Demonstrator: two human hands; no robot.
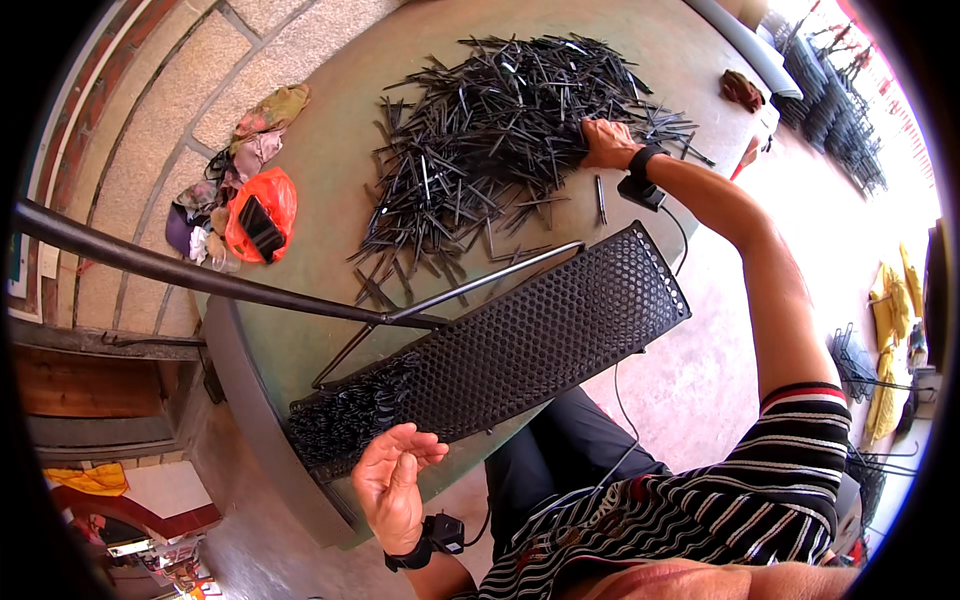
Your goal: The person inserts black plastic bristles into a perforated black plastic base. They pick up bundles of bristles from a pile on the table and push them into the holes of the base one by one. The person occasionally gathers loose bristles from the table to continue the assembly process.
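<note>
A large heap of thin black sticks (490, 140), perhaps plastic pen-like parts, is spread over the table. My right hand (607, 143) reaches to the heap's right edge, fingers curled in among the sticks; the fingertips are hidden, so what they grip does not show. Nearer to me, a long black panel with rows of round holes (530, 320) lies at a slant on a metal frame. Its left end is packed with upright black pieces (360, 395). My left hand (395, 485) hovers beside that end, palm up and open, thumb apart, with nothing visible in it.
A dark metal bar (200, 270) runs from the left to the panel's frame. Left of the heap lie an orange plastic bag (265, 215) with a dark phone on it and bunched cloth (270, 110). A brown crumpled item (741, 90) sits at the far right. Cables hang from both wrists.
</note>
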